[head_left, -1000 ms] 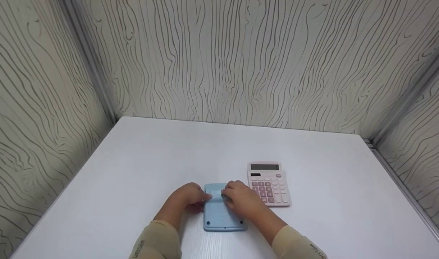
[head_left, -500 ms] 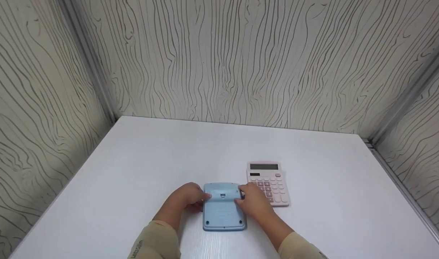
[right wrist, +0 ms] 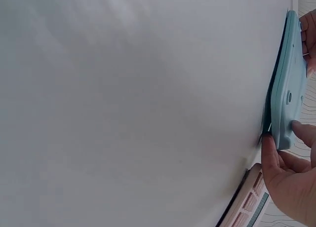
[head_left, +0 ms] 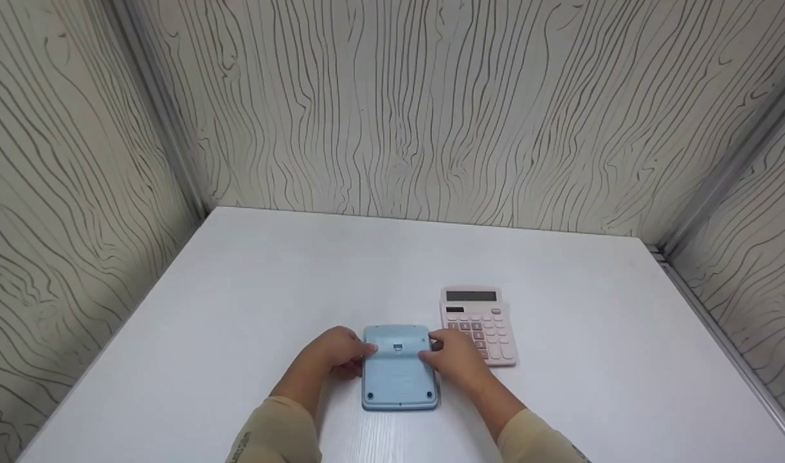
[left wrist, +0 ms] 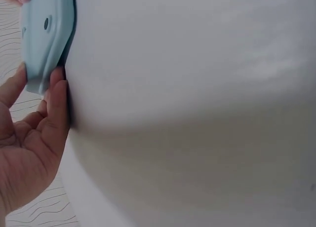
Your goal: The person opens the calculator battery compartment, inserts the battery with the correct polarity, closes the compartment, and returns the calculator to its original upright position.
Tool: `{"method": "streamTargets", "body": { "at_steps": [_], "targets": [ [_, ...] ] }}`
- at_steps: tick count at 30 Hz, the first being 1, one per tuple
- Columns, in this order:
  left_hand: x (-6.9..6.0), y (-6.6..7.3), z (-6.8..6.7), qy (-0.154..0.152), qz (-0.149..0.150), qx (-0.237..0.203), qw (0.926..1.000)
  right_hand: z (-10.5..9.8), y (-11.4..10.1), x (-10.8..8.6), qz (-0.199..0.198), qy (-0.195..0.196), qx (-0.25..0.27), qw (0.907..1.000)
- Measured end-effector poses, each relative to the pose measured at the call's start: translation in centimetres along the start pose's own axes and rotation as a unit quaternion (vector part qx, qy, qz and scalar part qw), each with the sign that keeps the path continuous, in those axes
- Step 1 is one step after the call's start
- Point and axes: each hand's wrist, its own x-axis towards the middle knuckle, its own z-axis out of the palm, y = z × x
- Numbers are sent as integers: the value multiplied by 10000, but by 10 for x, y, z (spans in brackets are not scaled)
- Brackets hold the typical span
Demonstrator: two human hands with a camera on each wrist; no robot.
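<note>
A light blue calculator lies face down on the table, its back panel showing a small rectangular slot and two dark round feet. My left hand holds its left edge, thumb on the back and fingers at the side, as the left wrist view also shows with the hand at the edge. On the opposite edge my right hand pinches it, thumb on top and fingers against the side; in the right wrist view the fingertips reach under that edge. The calculator's keys are hidden.
A pink calculator lies face up just behind and right of the blue one, its lower left part covered by the right hand. White table surrounds both. Wood-patterned panels stand behind and at the sides.
My right hand has moved from the middle of the blue calculator's back to its right edge, uncovering the slot, and now grips there. The left hand stays at the left edge.
</note>
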Motion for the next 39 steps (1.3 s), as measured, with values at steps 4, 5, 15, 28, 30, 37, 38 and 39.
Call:
{"method": "streamTargets", "body": {
  "at_steps": [4, 5, 15, 28, 30, 37, 38, 39],
  "targets": [
    [-3, 1, 1, 59, -19, 9, 10000, -1, 1, 2, 108, -95, 175, 9997],
    [-3, 2, 1, 55, -19, 38, 10000, -1, 0, 2, 132, -98, 186, 9997],
    [-4, 12, -4, 62, 63, 43, 10000, -9, -9, 7, 51, 175, 15, 9998],
    [-10, 25, -2, 306, 263, -591, 9974, -25, -26, 10, 78, 421, 1070, 9933],
    [-11, 28, -2, 355, 265, -587, 9973, -28, -28, 10, 100, 439, 1154, 9923],
    [-16, 40, 3, 557, 40, -596, 9967, -27, -40, 6, -71, 668, 1395, 9879],
    [-17, 42, 5, 565, 6, -623, 9965, -26, -42, 5, -132, 676, 1437, 9872],
    [-18, 43, 6, 580, -44, -672, 9960, -25, -44, 4, -195, 675, 1464, 9867]
  ]
}}
